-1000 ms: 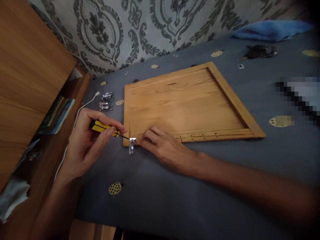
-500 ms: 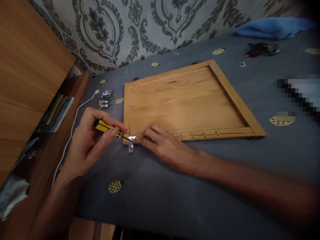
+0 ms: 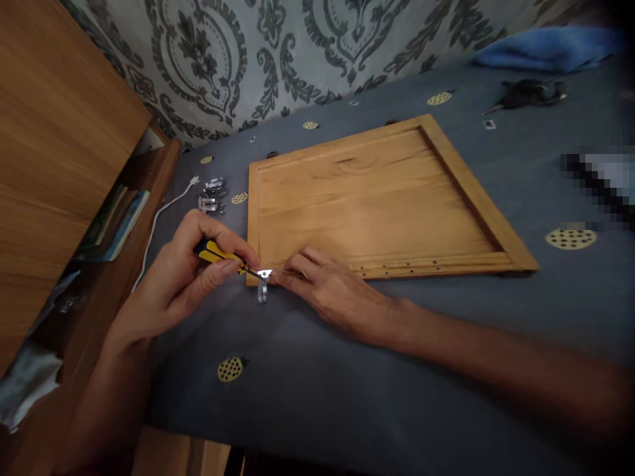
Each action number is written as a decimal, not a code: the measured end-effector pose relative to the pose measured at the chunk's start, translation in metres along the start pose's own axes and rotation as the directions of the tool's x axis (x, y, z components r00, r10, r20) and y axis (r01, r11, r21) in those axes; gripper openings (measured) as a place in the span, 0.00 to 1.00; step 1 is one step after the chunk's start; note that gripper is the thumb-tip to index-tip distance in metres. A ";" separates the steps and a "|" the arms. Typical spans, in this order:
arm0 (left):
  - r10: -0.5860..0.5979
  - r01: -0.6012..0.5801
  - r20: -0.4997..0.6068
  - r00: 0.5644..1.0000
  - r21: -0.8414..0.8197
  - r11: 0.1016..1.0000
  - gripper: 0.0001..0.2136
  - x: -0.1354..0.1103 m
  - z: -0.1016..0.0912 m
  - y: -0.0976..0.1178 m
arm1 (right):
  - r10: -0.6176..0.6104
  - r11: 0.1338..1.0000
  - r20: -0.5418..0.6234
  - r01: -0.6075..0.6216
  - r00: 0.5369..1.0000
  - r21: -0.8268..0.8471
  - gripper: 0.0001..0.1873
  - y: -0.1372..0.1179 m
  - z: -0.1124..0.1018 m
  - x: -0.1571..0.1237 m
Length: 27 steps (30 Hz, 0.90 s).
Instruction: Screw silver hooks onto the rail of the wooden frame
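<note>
In the head view my left hand (image 3: 196, 271) is closed round the yellow and black handle of a screwdriver (image 3: 221, 255). The shaft slants down to the right, and its tip rests at a silver metal hinge (image 3: 264, 277). This hinge sits on the near left corner of a framed wooden door panel (image 3: 362, 205), its curved arm hanging over the near edge. From the other side my right hand (image 3: 335, 291) reaches in, fingers curled, thumb and fingertips against the hinge's plate. Part of the panel's near rail is hidden beneath this hand. Small dark holes run along the rail further right.
Several more silver hinges (image 3: 212, 196) lie at the far left, close to a white cable (image 3: 171, 198). A wooden shelf with books (image 3: 116, 225) borders the left side. At the back right are a dark tool (image 3: 526, 96) and a blue cloth (image 3: 550, 49).
My left hand and the screwdriver handle have turned slightly, the tip staying at the hinge. My right hand keeps its place on the hinge. The whole view has shifted a little.
</note>
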<state>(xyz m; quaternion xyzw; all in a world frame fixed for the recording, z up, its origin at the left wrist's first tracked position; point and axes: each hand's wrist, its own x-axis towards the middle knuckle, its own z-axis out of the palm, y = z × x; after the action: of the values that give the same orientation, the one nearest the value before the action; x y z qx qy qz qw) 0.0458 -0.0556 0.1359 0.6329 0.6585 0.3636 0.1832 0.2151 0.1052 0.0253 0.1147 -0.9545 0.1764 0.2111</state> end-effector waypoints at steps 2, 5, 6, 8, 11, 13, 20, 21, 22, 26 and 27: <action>0.039 -0.041 0.076 0.996 0.019 0.999 0.04 0.002 -0.005 -0.003 | -0.003 1.000 0.000 0.003 1.000 0.000 0.19 0.000 0.000 0.000; 0.042 -0.045 0.095 0.995 0.036 0.998 0.05 0.003 -0.007 -0.004 | 0.007 1.000 0.012 -0.007 1.000 0.007 0.19 0.000 -0.001 0.000; 0.031 -0.033 0.073 0.997 0.017 0.999 0.05 0.003 -0.006 -0.002 | 0.011 1.000 0.018 -0.011 1.000 0.008 0.19 0.001 -0.001 0.000; -0.004 0.003 -0.021 1.000 -0.058 0.998 0.03 0.002 -0.001 0.003 | 0.010 1.000 0.018 -0.010 1.000 0.005 0.19 0.001 0.000 0.000; -0.052 0.015 -0.235 0.971 -0.157 0.988 0.04 0.002 0.007 0.012 | -0.003 1.000 0.010 0.003 1.000 0.011 0.19 0.001 0.000 0.000; -0.068 0.013 -0.321 0.945 -0.169 0.985 0.07 0.003 0.011 0.015 | -0.008 1.000 -0.001 0.008 1.000 0.019 0.19 0.002 0.001 0.000; -0.097 0.063 -0.272 0.957 -0.134 0.989 0.07 0.003 0.018 0.007 | 0.020 1.000 0.032 -0.019 0.999 -0.019 0.19 0.001 0.000 0.000; -0.091 0.058 -0.267 0.959 -0.128 0.990 0.07 0.002 0.018 0.006 | 0.019 1.000 0.035 -0.018 0.999 -0.021 0.19 0.001 0.000 0.000; -0.085 0.054 -0.260 0.962 -0.124 0.991 0.07 0.002 0.019 0.005 | 0.017 1.000 0.035 -0.017 0.999 -0.022 0.19 0.001 0.001 0.000; -0.087 0.061 -0.240 0.967 -0.113 0.992 0.06 0.001 0.019 0.005 | 0.013 1.000 0.031 -0.012 0.999 -0.015 0.19 0.002 0.002 -0.001; -0.086 0.061 -0.236 0.968 -0.112 0.992 0.06 0.001 0.018 0.005 | 0.015 1.000 0.032 -0.015 0.999 -0.013 0.19 0.002 0.002 -0.001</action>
<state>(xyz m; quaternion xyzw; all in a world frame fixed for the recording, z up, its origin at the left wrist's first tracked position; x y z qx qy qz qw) 0.0618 -0.0503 0.1274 0.5491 0.6790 0.4642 0.1482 0.2144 0.1063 0.0228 0.1090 -0.9598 0.1699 0.1950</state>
